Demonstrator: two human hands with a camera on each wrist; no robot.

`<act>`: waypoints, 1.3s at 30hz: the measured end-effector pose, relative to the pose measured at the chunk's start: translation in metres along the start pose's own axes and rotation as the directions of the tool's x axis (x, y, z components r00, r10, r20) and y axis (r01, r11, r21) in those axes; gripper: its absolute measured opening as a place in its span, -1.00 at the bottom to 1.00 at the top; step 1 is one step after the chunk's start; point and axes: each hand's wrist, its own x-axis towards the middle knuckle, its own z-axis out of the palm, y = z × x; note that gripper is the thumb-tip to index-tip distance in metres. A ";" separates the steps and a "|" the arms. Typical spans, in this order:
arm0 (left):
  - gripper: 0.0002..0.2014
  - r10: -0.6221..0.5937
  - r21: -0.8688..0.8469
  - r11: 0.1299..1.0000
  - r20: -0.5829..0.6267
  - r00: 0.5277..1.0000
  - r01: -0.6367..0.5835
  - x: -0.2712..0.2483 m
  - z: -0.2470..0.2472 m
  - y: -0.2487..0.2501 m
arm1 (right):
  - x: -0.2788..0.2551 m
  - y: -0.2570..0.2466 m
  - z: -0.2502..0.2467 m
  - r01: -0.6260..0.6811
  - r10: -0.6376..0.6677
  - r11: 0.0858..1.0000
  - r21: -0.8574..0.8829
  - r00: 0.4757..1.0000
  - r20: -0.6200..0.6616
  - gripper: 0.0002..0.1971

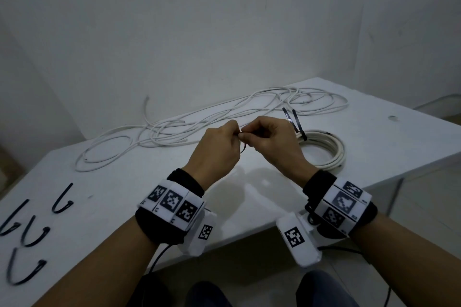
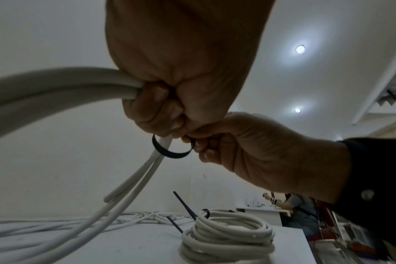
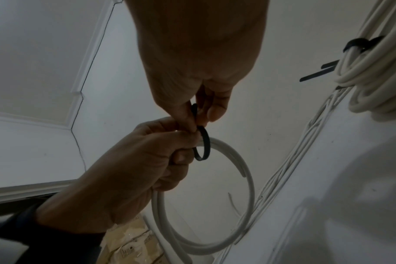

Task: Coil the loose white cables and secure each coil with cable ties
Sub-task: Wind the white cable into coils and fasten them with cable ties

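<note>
My left hand (image 1: pixel 230 133) grips a small coil of white cable (image 2: pixel 57 85), its loop hanging below the fist (image 3: pixel 240 160). A black cable tie (image 2: pixel 170 153) loops loosely around the gripped strands (image 3: pixel 203 142). My right hand (image 1: pixel 250 136) pinches the tie's end right against the left fingers. Both hands are raised above the white table (image 1: pixel 249 189). In the head view only a bit of the black cable tie (image 1: pixel 244 148) shows between the hands; the coil is hidden behind them.
A finished white coil (image 1: pixel 324 149) bound by two black ties (image 1: pixel 294 122) lies just right of the hands. Loose white cables (image 1: pixel 199 122) sprawl across the table's back. Several spare black ties (image 1: pixel 61 199) lie at the near left. Walls stand close behind the table.
</note>
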 end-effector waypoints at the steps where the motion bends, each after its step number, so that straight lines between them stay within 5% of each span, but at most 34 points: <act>1: -0.86 -0.035 -0.044 0.998 0.022 0.999 0.036 0.001 -0.001 0.000 | 0.002 0.000 -0.001 -0.009 0.009 1.000 0.003 1.000 0.006 -0.91; 6: -0.93 -0.124 -0.294 0.942 0.141 0.982 0.161 0.004 -0.007 -0.001 | 0.012 -0.006 -0.006 -0.014 0.015 0.999 -0.033 0.999 0.038 -0.90; 15: -0.89 -0.130 -0.357 0.910 0.233 0.964 0.210 0.002 -0.006 -0.001 | 0.024 -0.019 -0.014 0.045 -0.016 0.969 -0.244 0.993 0.121 -0.82; 19: -0.85 -0.240 -0.412 0.842 0.291 0.926 0.347 0.002 -0.007 -0.003 | 0.047 -0.030 -0.023 0.086 -0.091 0.965 -0.249 0.996 -0.009 -0.76; 23: -0.81 -0.267 -0.473 0.813 0.216 0.939 0.340 0.005 -0.010 -0.002 | 0.052 -0.042 -0.024 0.092 -0.093 0.995 -0.045 0.995 -0.036 -0.81; 26: -0.83 -0.290 -0.552 0.749 0.223 0.931 0.366 0.007 -0.013 -0.001 | 0.049 -0.042 -0.020 0.089 -0.096 0.994 0.070 0.990 0.103 -0.93; 29: -0.82 -0.286 -0.602 0.706 0.240 0.928 0.373 0.008 -0.015 -0.001 | 0.041 -0.030 -0.013 0.128 -0.102 0.986 -0.108 0.969 0.223 -0.89; 39: -0.93 -0.270 -0.674 0.654 0.215 0.939 0.343 -0.002 -0.009 0.005 | 0.036 -0.023 -0.002 0.165 -0.120 0.948 -0.273 0.977 0.174 -0.72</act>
